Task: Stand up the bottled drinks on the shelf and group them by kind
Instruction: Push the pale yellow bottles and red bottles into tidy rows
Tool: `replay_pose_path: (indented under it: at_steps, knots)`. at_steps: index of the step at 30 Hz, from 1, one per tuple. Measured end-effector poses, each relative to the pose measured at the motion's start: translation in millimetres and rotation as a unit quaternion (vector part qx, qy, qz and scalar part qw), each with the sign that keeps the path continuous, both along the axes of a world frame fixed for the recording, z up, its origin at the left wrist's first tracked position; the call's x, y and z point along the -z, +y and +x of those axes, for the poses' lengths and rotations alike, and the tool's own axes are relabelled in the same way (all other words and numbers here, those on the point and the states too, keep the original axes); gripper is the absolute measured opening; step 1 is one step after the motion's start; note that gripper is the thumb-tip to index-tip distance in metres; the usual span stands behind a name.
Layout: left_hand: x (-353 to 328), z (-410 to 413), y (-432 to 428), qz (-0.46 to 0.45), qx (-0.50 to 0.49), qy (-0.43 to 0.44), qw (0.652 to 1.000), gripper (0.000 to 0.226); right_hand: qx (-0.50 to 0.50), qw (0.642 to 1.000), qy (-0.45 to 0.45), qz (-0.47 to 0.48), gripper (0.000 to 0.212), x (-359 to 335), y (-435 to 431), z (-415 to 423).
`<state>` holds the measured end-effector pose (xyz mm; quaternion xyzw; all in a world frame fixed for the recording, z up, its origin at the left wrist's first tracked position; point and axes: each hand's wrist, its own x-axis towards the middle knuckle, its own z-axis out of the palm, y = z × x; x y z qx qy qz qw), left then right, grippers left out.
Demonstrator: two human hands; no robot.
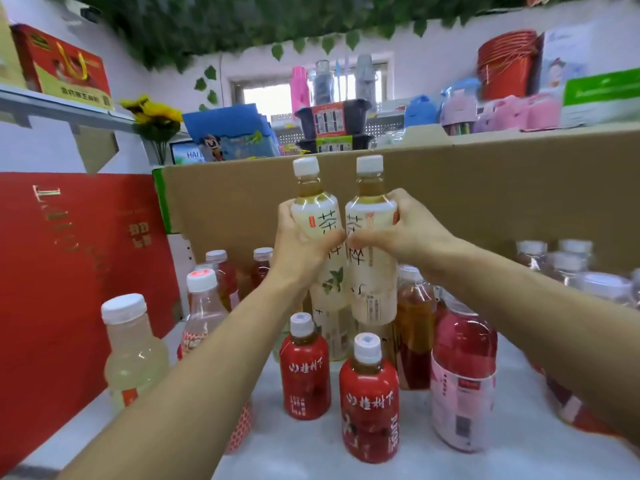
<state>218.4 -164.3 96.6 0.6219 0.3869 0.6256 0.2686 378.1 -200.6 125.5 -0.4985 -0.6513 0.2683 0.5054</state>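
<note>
Head view: our left hand (301, 239) grasps the left tea bottle (314, 209), our right hand (407, 232) the right tea bottle (372, 211), both upright, side by side at 12 o'clock above the shelf (294, 452), likely pairing 2 alike.

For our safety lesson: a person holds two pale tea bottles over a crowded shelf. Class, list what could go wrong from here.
Set down carelessly, the left tea bottle or right tea bottle may topple the red-labelled bottles below. With left hand and right hand both full, neither could catch one.
</note>
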Motion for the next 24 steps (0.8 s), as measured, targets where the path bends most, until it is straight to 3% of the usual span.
replay_pose_path:
  at_steps: [17, 24]
  knots:
    - [36.5, -16.1, 23.9, -0.076, 0.012, 0.072, 0.994, 0.061, 0.050, 0.966, -0.244, -0.077, 0.071, 20.3, 25.9, -8.5]
    - [42.4, -17.3, 17.2, -0.120, 0.002, 0.132, 0.984, 0.063, 0.099, 0.932, -0.341, -0.077, 0.060, 28.1, 20.5, -5.5]
